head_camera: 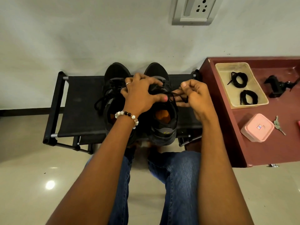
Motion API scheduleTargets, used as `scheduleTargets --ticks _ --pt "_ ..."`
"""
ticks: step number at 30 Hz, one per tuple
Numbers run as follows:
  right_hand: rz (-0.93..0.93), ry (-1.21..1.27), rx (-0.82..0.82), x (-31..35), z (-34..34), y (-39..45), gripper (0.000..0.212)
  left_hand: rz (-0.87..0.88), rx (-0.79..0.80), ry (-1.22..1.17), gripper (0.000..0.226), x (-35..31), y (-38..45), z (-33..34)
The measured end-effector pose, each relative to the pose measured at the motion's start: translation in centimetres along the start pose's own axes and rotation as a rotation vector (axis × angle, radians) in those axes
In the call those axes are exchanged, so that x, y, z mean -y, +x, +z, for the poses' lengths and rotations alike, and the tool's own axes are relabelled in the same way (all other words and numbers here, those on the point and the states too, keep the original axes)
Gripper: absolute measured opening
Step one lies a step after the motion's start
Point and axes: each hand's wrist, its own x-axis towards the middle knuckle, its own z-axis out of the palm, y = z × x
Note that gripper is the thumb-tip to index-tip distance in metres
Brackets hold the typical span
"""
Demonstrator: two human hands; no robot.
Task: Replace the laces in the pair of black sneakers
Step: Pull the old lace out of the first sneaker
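Two black sneakers stand side by side on a low black rack [76, 104], toes toward the wall. My left hand [139, 93] presses down on the tongue of the right sneaker [164, 127], fingers spread over its lacing. My right hand [194, 95] pinches the black lace [174, 95] of that sneaker and holds it out to the right. The left sneaker [112, 88] keeps its lace, with loose ends hanging over its left side. Two coiled black laces [239, 79] [248, 97] lie in a clear tray [258, 88] on the right.
A maroon table [259, 148] stands right of the rack, bearing the tray, a pink lidded box [257, 127], keys [278, 125] and a black clamp [279, 86]. My knees in blue jeans [175, 184] are below. A wall socket [194, 10] is above.
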Motion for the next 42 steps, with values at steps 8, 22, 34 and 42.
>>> scheduleTargets --ticks 8,22,34,42 --pt "0.004 1.152 -0.274 0.4 -1.9 0.3 0.019 -0.034 0.059 0.106 0.059 0.5 -0.3 0.8" --pt "0.233 -0.325 -0.403 -1.4 -1.1 1.1 0.015 -0.018 0.046 -0.045 0.047 0.9 0.0 1.2" --pt "0.140 -0.149 0.035 -0.5 0.3 -0.4 0.019 -0.006 0.046 -0.134 0.045 1.0 -0.1 1.6" --pt "0.239 0.102 -0.073 -0.4 0.8 -0.1 0.010 -0.002 0.042 -0.138 0.045 1.2 -0.2 1.8"
